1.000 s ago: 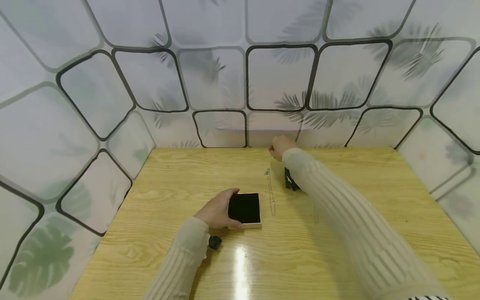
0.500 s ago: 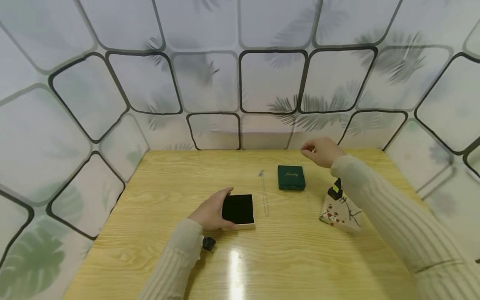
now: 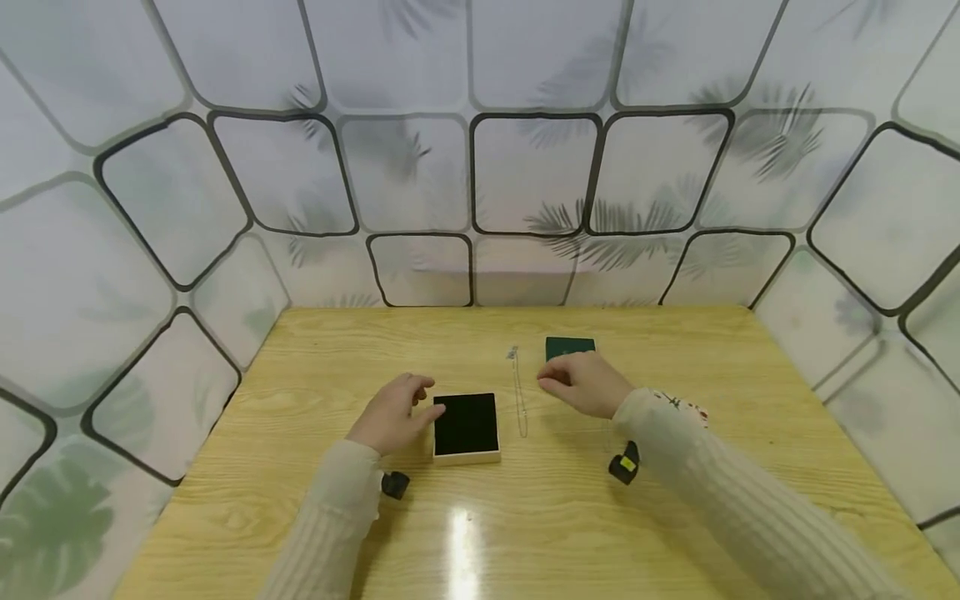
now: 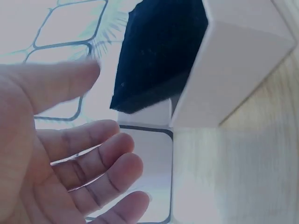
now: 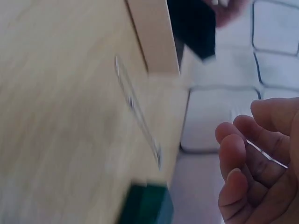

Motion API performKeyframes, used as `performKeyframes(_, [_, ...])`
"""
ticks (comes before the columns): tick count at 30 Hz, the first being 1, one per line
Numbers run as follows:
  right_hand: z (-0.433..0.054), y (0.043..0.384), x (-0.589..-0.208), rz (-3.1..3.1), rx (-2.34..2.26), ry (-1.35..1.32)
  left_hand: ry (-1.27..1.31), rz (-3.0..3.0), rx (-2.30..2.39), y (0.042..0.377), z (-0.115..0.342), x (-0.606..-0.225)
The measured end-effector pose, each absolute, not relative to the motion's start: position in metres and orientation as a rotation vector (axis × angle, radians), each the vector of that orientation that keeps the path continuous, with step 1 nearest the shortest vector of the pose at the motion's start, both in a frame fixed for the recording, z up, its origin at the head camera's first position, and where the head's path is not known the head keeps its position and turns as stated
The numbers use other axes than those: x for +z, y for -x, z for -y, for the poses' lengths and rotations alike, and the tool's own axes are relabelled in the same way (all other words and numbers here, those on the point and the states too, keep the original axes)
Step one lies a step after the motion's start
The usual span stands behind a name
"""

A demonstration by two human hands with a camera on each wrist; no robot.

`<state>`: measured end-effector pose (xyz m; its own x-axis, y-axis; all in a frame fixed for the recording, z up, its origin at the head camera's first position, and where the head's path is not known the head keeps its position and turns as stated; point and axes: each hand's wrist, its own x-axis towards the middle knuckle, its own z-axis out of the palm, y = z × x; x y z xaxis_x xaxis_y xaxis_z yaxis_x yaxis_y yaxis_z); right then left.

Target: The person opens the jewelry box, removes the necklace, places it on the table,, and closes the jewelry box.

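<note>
My left hand (image 3: 390,414) is beside the left edge of a small pale box (image 3: 467,457), thumb at its rim, fingers relaxed and holding nothing. A black pad (image 3: 465,423) fills the box; in the left wrist view the pad (image 4: 161,51) looks raised past the rim. Just right of the box, a thin silver necklace (image 3: 521,400) lies stretched out on the table. My right hand (image 3: 588,383) hovers with loosely curled, bare fingers, right of the necklace. It partly covers a dark green jewelry box (image 3: 570,346).
A floral pouch (image 3: 688,407) shows only partly behind my right forearm. Faint chain strands lie near the right wrist, hard to make out. The wooden table (image 3: 360,342) ends at a patterned curtain-like backdrop (image 3: 427,183) on the far side and flanks.
My left hand has let go of the box and drawn slightly left. From the back of the table, my right hand swung right past the green box, then came back left and nearer.
</note>
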<state>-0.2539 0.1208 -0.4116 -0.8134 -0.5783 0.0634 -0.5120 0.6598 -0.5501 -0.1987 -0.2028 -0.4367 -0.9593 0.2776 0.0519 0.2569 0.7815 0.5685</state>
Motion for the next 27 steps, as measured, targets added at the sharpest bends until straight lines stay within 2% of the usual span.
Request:
performKeyframes(5, [-0.075,0.248,-0.430,-2.692,-0.901,0.874,-0.474,-2.979,1.014,0.203,0.203,-0.441])
performKeyframes(9, [-0.056,0.247,-0.440,-2.661,-0.949,0.777,-0.497,-3.027,1.023,0.206,0.199,-0.444])
performKeyframes(27, [-0.039,0.249,-0.452,-2.676,-1.043,0.584,-0.363,-3.109,0.995,0.212,0.187,-0.460])
